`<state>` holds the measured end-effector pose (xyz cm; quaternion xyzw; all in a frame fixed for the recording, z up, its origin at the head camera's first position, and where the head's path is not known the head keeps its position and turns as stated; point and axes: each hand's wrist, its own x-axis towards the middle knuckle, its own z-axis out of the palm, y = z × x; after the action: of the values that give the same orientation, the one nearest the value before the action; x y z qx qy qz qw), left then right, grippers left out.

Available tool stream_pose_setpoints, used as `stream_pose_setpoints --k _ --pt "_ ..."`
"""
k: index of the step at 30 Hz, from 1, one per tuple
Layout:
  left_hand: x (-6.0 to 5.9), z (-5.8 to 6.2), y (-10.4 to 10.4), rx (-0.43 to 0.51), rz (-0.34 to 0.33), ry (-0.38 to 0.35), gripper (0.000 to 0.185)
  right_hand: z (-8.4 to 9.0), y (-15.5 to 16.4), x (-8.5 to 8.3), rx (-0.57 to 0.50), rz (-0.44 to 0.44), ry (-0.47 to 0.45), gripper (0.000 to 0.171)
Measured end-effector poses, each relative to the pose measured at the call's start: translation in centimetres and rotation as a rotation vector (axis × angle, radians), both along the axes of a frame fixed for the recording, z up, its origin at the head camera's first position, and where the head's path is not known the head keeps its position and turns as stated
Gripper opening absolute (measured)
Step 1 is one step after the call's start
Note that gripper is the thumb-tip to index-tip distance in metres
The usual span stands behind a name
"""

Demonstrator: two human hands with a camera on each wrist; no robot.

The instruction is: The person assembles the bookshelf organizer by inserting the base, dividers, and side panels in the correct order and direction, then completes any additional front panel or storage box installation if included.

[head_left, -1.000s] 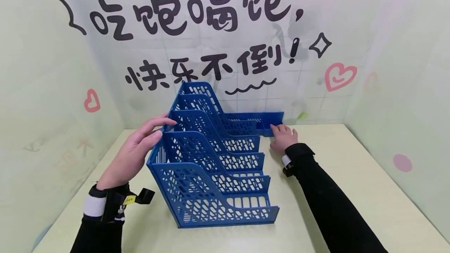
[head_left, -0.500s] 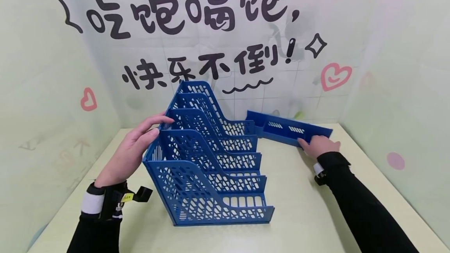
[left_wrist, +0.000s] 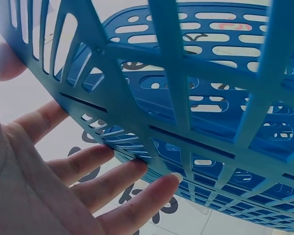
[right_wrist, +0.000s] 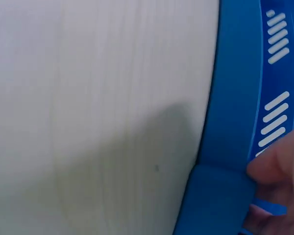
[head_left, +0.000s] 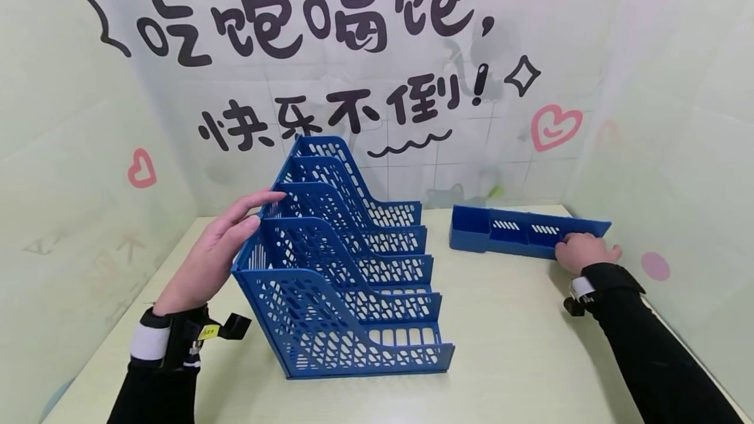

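A blue file rack point(head_left: 353, 319) with several slanted, perforated dividers stands on the table. My left hand point(head_left: 206, 257) rests against the back edge of the rack; in the left wrist view its fingers point(left_wrist: 132, 203) are extended and spread along the slotted back panel. On the far right, a long blue tray point(head_left: 512, 244) with small compartments lies near the back wall. My right hand point(head_left: 586, 252) grips this tray by its front rim close to the right end. In the right wrist view the thumb point(right_wrist: 274, 164) bends over the rim, and part of the hand lies outside the picture.
The pale wooden table point(head_left: 506, 332) ends at a back wall point(head_left: 406, 182) printed with large dark characters. Side walls close in at left and right. Table surface shows between the rack and the tray, and in front of both.
My right hand has pulled the long tray from behind the rack out to the right, so its left compartment now shows. The left hand stays on the rack.
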<state>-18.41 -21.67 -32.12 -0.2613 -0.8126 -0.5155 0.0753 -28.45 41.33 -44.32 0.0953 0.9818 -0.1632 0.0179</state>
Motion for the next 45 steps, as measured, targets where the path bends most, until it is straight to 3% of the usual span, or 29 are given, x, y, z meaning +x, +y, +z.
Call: stream_pose_setpoints --k 8,13,18,25,33,37,40,42,45 --pt "0.1 0.4 0.4 -0.029 0.014 -0.006 0.049 0.6 1.9 1.4 0.020 -0.028 0.001 0.052" --pt "0.0 0.2 0.2 -0.035 0.017 -0.003 0.048 0.5 1.8 1.7 0.062 0.006 0.037 0.052" --pt "-0.1 0.2 0.0 -0.034 0.013 -0.009 0.048 0.3 1.0 1.5 0.099 0.096 0.096 0.050" --pt "0.0 0.2 0.0 -0.019 0.004 -0.002 0.049 -0.7 -0.8 0.4 0.161 0.304 0.271 0.036" --pt "-0.2 -0.2 0.2 0.048 -0.048 0.002 0.047 -1.7 -2.7 0.1 0.015 0.453 0.317 0.025" --pt "-0.2 -0.4 0.3 0.054 -0.049 -0.009 0.047 -1.2 -3.8 0.9 -0.046 0.436 0.301 0.031" --pt "-0.2 -0.4 0.4 0.041 -0.039 -0.028 0.047 0.5 -4.8 2.5 -0.160 0.421 0.251 0.042" --pt "-0.3 -0.3 0.3 0.039 -0.031 -0.043 0.047 1.8 -5.5 3.8 -0.248 0.449 0.150 0.056" --pt "-0.5 0.1 0.1 0.051 -0.021 -0.058 0.046 3.4 -6.6 5.6 -0.325 0.517 -0.084 0.087"
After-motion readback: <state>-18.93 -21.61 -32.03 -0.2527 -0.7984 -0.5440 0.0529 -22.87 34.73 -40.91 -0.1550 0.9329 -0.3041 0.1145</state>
